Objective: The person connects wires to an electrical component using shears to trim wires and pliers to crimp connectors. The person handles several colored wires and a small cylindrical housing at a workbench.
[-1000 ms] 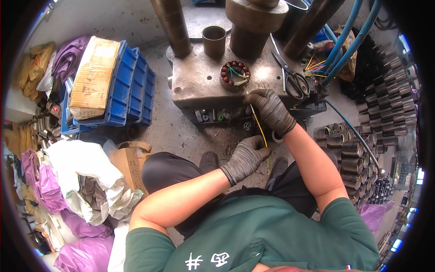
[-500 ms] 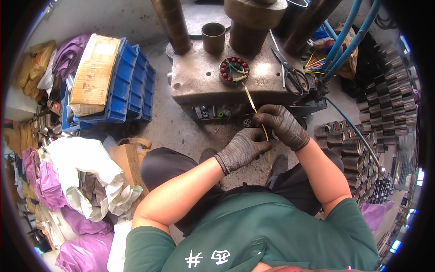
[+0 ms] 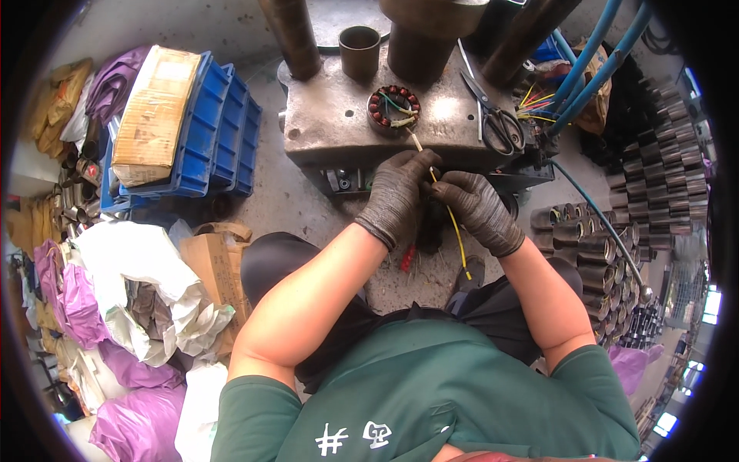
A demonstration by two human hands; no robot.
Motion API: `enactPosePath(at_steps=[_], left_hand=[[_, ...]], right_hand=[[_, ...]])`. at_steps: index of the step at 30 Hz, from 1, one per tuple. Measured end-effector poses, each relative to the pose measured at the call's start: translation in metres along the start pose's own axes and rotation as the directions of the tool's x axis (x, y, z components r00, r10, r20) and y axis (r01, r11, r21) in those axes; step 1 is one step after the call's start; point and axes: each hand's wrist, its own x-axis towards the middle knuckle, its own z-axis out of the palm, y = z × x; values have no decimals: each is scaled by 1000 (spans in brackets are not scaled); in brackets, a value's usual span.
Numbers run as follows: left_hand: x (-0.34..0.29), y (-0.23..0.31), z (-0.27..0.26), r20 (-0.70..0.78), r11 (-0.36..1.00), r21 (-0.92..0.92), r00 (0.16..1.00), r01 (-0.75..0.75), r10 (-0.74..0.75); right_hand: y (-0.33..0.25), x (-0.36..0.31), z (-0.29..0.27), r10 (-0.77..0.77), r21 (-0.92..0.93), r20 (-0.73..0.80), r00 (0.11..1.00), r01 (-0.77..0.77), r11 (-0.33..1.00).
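Note:
A round motor stator (image 3: 392, 110) with coloured wires lies on the grey metal block (image 3: 331, 127) in front of me. A yellow wire (image 3: 456, 231) runs from the stator down between my hands. My left hand (image 3: 400, 196), in a dark glove, pinches the wire just below the block's front edge. My right hand (image 3: 476, 209), also gloved, grips the same wire beside it, and the wire's loose end hangs below toward my lap.
Scissors (image 3: 493, 112) lie on the block's right side, a metal cup (image 3: 359, 50) at its back. Stacked blue crates (image 3: 223, 131) with a cardboard box (image 3: 154, 115) stand left. Metal sleeves (image 3: 585, 231) pile up right. Purple and white bags (image 3: 115, 308) lie lower left.
Both hands have moved up and closer to the block's front edge. The left hand has risen from my lap to join the right on the yellow wire.

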Motion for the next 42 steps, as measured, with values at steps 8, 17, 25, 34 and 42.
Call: enactPosePath(at_steps=[8, 17, 25, 34, 42], left_hand=[[5, -1, 3, -77, 998, -63, 997, 14, -19], [13, -8, 2, -184, 997, -77, 983, -29, 14], [28, -8, -5, -182, 995, 102, 983, -4, 23], [41, -12, -11, -265, 994, 14, 958, -111, 111], [45, -17, -13, -302, 984, 55, 937, -168, 177]], right_hand=[[-5, 1, 4, -46, 54, 8, 999, 46, 997], [-10, -1, 9, 20, 236, 29, 999, -26, 971], [14, -2, 15, 76, 279, -37, 996, -63, 958], [23, 1, 13, 32, 192, 14, 999, -35, 981], [23, 0, 15, -4, 113, -3, 1000, 4, 994]])
